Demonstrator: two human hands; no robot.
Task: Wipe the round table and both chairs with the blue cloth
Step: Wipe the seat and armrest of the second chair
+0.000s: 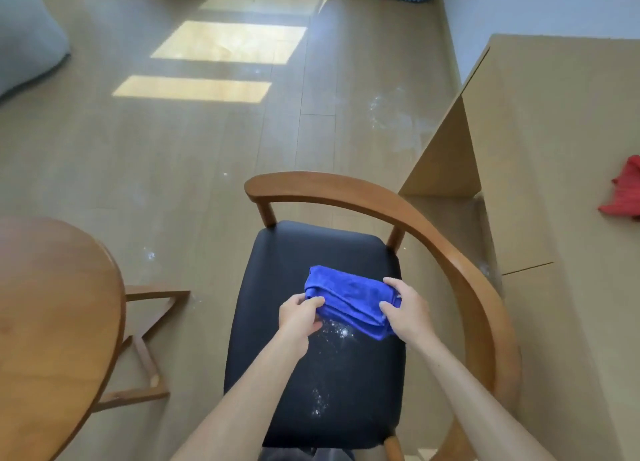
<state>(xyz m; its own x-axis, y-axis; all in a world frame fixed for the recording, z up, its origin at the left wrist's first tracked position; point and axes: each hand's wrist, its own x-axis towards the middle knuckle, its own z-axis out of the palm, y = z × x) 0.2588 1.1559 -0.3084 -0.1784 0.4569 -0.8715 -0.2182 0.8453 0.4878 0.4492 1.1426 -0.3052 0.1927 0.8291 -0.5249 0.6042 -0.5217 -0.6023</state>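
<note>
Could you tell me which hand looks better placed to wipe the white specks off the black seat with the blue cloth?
Probably the left hand: it grips the folded blue cloth directly above the white specks on the black chair seat; the right hand holds the far end.

home room | wooden chair (pixel 398 211) | round table (pixel 52 304) | plank floor (pixel 173 148)

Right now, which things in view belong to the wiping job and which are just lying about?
Job:
folded blue cloth, held by left hand and right hand
wooden chair with black padded seat, white specks on it
round wooden table

Lying about:
red cloth on the beige counter
</note>
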